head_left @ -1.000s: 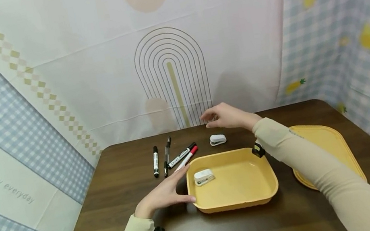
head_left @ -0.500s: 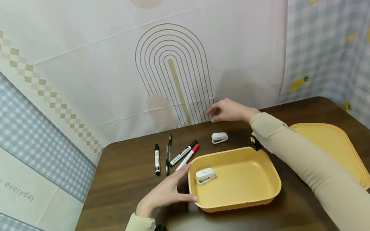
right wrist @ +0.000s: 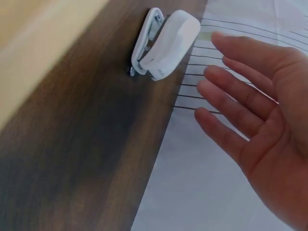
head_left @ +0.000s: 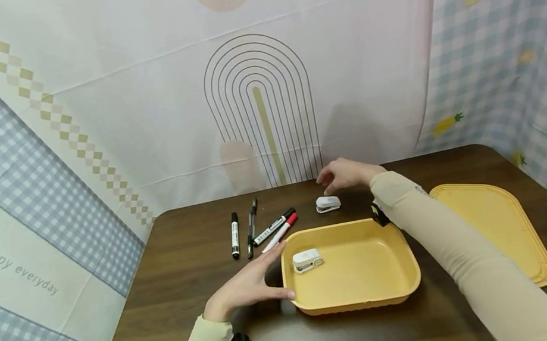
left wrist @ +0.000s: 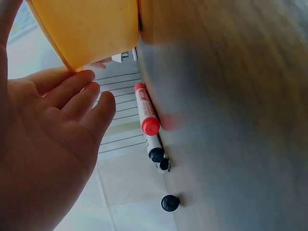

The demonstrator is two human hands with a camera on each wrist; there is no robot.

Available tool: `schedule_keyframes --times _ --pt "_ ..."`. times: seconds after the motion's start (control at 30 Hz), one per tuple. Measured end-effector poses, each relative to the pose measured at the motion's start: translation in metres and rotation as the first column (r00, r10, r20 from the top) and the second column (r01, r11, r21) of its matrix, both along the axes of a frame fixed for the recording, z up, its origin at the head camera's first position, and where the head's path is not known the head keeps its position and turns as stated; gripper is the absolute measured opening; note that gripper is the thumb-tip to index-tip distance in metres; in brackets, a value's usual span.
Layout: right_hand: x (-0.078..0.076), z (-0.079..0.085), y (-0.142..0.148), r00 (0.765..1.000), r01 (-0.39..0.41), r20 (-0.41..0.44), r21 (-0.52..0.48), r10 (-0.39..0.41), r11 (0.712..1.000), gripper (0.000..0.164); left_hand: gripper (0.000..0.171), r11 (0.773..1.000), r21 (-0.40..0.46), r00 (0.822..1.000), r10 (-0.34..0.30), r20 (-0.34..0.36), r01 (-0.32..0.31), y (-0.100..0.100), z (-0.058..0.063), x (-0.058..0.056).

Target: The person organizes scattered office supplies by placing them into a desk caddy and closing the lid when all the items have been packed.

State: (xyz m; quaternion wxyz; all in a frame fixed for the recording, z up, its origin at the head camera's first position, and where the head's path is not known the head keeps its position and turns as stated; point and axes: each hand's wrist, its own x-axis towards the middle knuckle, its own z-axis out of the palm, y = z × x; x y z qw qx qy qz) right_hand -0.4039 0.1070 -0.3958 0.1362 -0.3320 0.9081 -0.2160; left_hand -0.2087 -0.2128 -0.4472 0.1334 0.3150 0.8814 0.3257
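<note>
My left hand [head_left: 252, 286] rests against the left end of a yellow plastic box [head_left: 366, 301], thumb and fingers spread along its rim. In the left wrist view its fingers are mostly straight beside the box wall [left wrist: 91, 29]. A white mini stapler [head_left: 307, 261] lies inside the box at the left. Behind the box, a second white mini stapler [head_left: 328, 203] sits on the table. Just over and behind it is my right hand [head_left: 347, 173], holding nothing. The right wrist view shows those fingers loosely extended, apart from the stapler [right wrist: 171, 45].
Left of the rear stapler lie a black-capped marker [head_left: 235, 236], a slim black pen [head_left: 252, 228], another black-capped marker [head_left: 274, 226] and a red-capped marker [head_left: 280, 231]. A yellow lid [head_left: 494, 224] lies at the right, partly under my right forearm. Patterned cloth [head_left: 162, 122] hangs behind the table.
My right hand has shifted slightly right and come down closer to the rear stapler. My left hand stays at the box. The whole head view has drifted a little.
</note>
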Motion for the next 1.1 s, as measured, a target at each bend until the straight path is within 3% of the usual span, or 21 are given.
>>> schedule_keyframes --times 0.27,0.53,0.87,1.1 --pt "0.004 -0.005 -0.002 0.998 -0.029 0.058 0.117 0.022 0.993 0.041 0.107 1.000 0.005 1.000 0.001 -0.005 -0.001 0.002 0.000 0.001" --pt "0.006 -0.010 -0.011 0.995 -0.012 0.096 0.151 -0.003 0.988 0.032 0.107 1.000 -0.002 1.000 0.003 -0.014 -0.003 0.001 -0.001 0.002" --pt "0.009 -0.014 -0.016 1.000 -0.028 0.014 0.180 0.026 0.983 0.028 0.106 1.000 -0.009 1.000 0.018 0.000 -0.018 0.000 0.004 0.002" --pt "0.006 -0.003 -0.015 0.999 -0.041 -0.022 0.148 0.045 0.988 0.027 0.107 1.000 -0.006 1.000 0.021 0.007 -0.021 0.001 0.001 0.003"
